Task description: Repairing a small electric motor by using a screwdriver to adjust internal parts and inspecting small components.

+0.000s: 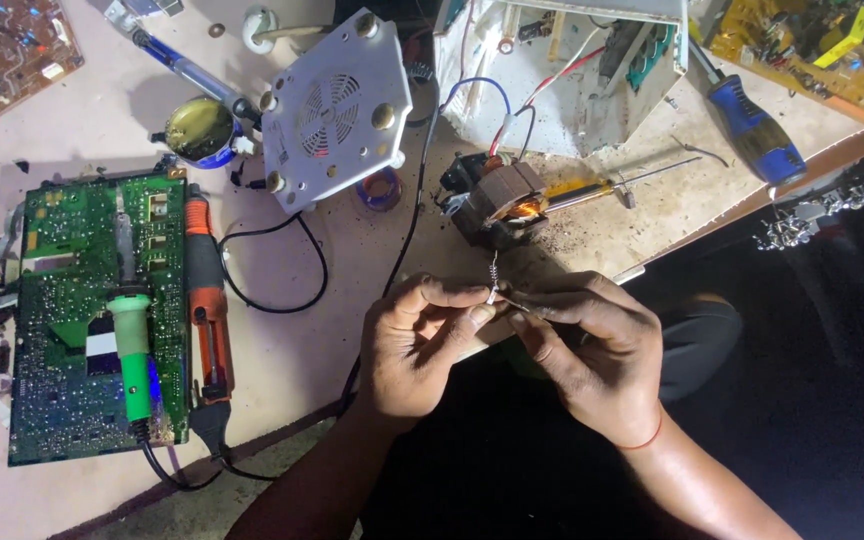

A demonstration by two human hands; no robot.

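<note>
A: Start close. What are the hands on?

B: The left hand and the right hand meet at the near edge of the workbench, fingertips pinched from both sides on a thin twisted wire. It is silvery, wound on itself, and stands nearly upright out of the pinch. Both hands are closed on it.

A: And just past that?

B: A small electric motor, brown and black with a coppery glint in the winding, sits just beyond the wire. Red, blue and black leads run from it up into a white open housing.

A: Counts?

B: One motor and one white hexagonal base plate with a round vent. There are two soldering irons on the left, one with a green handle lying on a green circuit board, the other orange beside it. One blue-handled screwdriver lies far right, and one round tin stands far left.

A: Room to move?

B: The bench edge runs diagonally under the hands. Bare surface lies between the orange iron and the left hand, crossed only by a black cable. Beyond the motor it is crowded.
</note>
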